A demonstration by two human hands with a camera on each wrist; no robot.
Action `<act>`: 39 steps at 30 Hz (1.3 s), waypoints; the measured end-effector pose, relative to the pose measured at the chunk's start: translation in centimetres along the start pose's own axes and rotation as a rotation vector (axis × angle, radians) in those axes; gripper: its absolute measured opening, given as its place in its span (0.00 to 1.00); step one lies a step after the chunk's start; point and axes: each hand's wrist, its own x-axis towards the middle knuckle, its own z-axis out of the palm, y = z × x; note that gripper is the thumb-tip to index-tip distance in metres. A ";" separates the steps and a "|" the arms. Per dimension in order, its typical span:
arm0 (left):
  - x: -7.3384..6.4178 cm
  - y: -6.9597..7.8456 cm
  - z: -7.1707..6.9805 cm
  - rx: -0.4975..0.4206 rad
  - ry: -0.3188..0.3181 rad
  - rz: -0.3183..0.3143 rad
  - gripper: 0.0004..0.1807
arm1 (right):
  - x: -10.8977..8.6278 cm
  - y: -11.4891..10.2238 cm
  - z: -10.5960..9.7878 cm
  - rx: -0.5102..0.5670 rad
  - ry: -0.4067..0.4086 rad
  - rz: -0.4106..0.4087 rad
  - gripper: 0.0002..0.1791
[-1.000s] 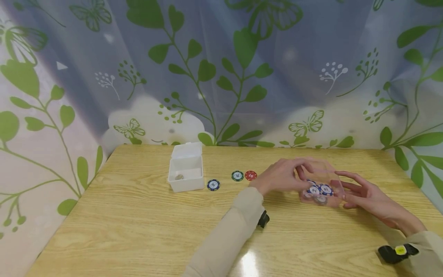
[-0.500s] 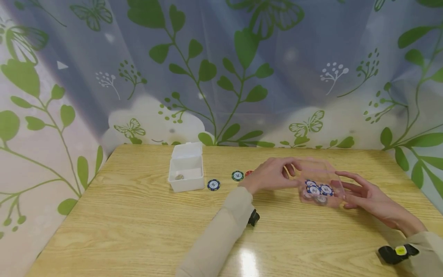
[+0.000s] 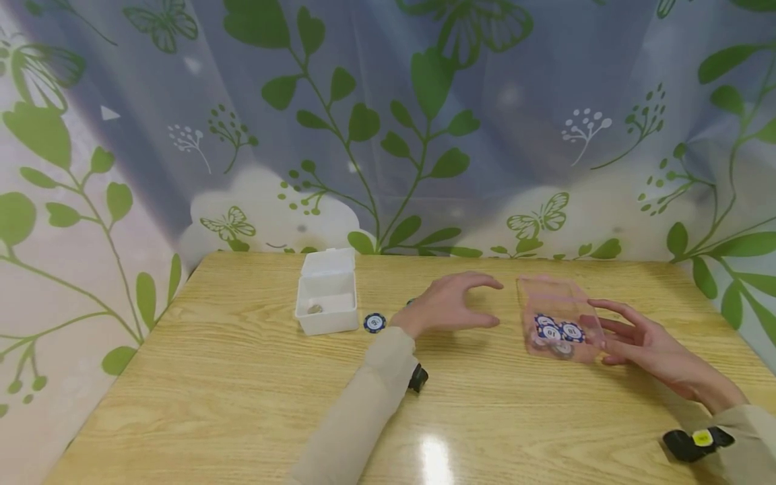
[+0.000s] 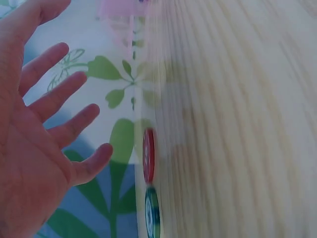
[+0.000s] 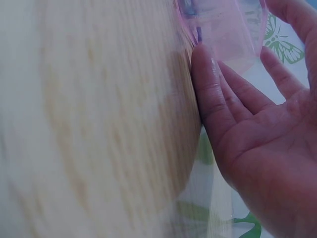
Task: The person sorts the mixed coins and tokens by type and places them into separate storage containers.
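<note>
My left hand (image 3: pixel 448 306) hovers over the table with thumb and fingers spread, holding nothing. In the left wrist view a red poker chip (image 4: pixel 148 156) and a green poker chip (image 4: pixel 152 213) lie near it; from the head the hand hides the red one and most of the green. A see-through pink plastic box (image 3: pixel 539 286) stands at the right, with several blue-and-white poker chips (image 3: pixel 570 332) inside. At its right side my right hand (image 3: pixel 649 347) holds it between thumb and fingers; in the right wrist view the fingertips meet the pink box (image 5: pixel 223 29).
An open white box (image 3: pixel 327 323) with its lid tipped back stands left of centre, a small round object (image 3: pixel 314 308) inside. Beside it lies a blue poker chip (image 3: pixel 374 323). The wooden table (image 3: pixel 242 404) ends at a leaf-printed curtain (image 3: pixel 388 168).
My left hand has drawn back leftward from the pink box, its fingers spreading, and now covers the red chip and most of the green one. My right hand has stayed at the box.
</note>
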 end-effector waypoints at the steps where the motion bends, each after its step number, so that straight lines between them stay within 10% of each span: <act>1: -0.2 -0.2 -0.1 0.000 -0.002 -0.010 0.33 | 0.0 0.0 0.0 0.000 0.001 -0.002 0.34; 39: -3.0 -4.4 -2.1 0.163 -0.044 -0.309 0.24 | 0.0 -0.1 0.0 -0.039 0.027 0.041 0.35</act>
